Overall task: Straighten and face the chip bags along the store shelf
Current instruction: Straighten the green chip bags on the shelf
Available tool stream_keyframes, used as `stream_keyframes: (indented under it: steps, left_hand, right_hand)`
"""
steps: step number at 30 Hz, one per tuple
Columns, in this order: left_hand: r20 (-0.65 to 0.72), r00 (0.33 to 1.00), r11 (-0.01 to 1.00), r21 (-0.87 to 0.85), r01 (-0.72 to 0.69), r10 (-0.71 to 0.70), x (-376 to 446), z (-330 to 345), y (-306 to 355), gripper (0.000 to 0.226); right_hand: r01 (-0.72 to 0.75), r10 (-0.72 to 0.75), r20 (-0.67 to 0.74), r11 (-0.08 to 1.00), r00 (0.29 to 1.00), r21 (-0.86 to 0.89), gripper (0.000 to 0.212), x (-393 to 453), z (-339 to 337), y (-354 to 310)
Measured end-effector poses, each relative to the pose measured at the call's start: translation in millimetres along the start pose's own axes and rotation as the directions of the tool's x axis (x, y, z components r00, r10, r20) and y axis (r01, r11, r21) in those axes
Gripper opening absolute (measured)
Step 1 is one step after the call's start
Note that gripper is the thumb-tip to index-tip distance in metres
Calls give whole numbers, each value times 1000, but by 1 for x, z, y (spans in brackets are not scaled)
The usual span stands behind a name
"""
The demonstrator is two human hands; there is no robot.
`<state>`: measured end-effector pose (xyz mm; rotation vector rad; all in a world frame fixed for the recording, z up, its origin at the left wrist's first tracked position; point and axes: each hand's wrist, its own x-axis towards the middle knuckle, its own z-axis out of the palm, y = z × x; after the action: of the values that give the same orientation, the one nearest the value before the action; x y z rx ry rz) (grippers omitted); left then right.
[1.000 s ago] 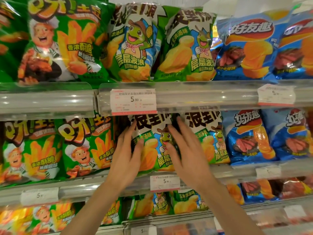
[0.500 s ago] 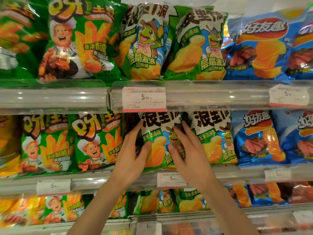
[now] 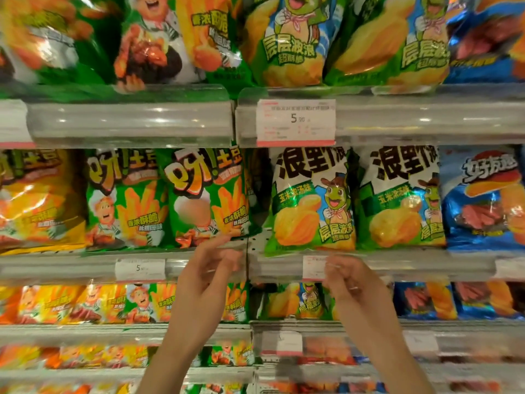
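Note:
A light-green chip bag with a frog cartoon (image 3: 309,200) stands upright and faces forward on the middle shelf, a matching bag (image 3: 400,197) to its right. A dark-green fries bag with a chef (image 3: 207,194) stands to its left across a narrow gap. My left hand (image 3: 207,268) hangs in front of the shelf rail below the fries bag, fingers loosely bent, holding nothing. My right hand (image 3: 346,277) hovers in front of the price rail below the frog bag, fingers loosely curled and empty. Both hands are blurred.
The clear price rail (image 3: 412,265) with white tags runs along the middle shelf's front. Blue chip bags (image 3: 483,200) stand at the right, orange bags (image 3: 34,200) at the left. More bags fill the shelf above (image 3: 287,41) and the shelves below (image 3: 142,302).
Both hands have let go of the frog bag and dropped down to the shelf rail. The view has shifted left and closer to the shelves.

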<state>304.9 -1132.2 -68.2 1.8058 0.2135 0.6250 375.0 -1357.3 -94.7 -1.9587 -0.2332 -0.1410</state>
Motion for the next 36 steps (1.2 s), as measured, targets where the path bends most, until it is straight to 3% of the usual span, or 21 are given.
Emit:
stream_keyframes:
  steps: [7,13,16,20,23,25,28,32,36]
  left_hand:
    - [76,995,997,-34,65,-62,11,-61,-25,18]
    - [101,994,998,-41,37,-33,31,-110,-31,18]
    - [103,995,999,-41,-6,10,36,-116,-24,18]
    - [60,991,992,42,-119,117,49,-103,-15,39]
    - [-3,976,965,150,-213,216,62,-83,-8,58]
    - [-42,959,946,182,-270,282,69,-71,-3,62]
    - [-85,936,927,198,-319,341,74,-56,0,65]
    - [-121,966,970,117,-214,228,76,-46,0,69]
    - [-11,999,1000,-1,-31,31,86,-41,22,76]
  right_hand:
    - [-18,23,-80,999,997,51,10,-29,49,-5]
    - [-37,47,-96,995,994,98,13,-36,103,-35]
    - [55,-49,-101,997,994,50,10,-30,113,-62]
    - [146,-146,-101,989,984,-7,11,2,118,-102]
    - [178,-176,-141,984,974,5,37,42,126,-120]
    - [182,-181,-71,983,981,6,56,63,130,-129]
    - [163,-168,42,981,985,101,38,75,136,-136]
    - [185,-179,-62,977,982,103,35,80,131,-125]
    - [100,-103,15,986,995,132,44,88,124,-131]
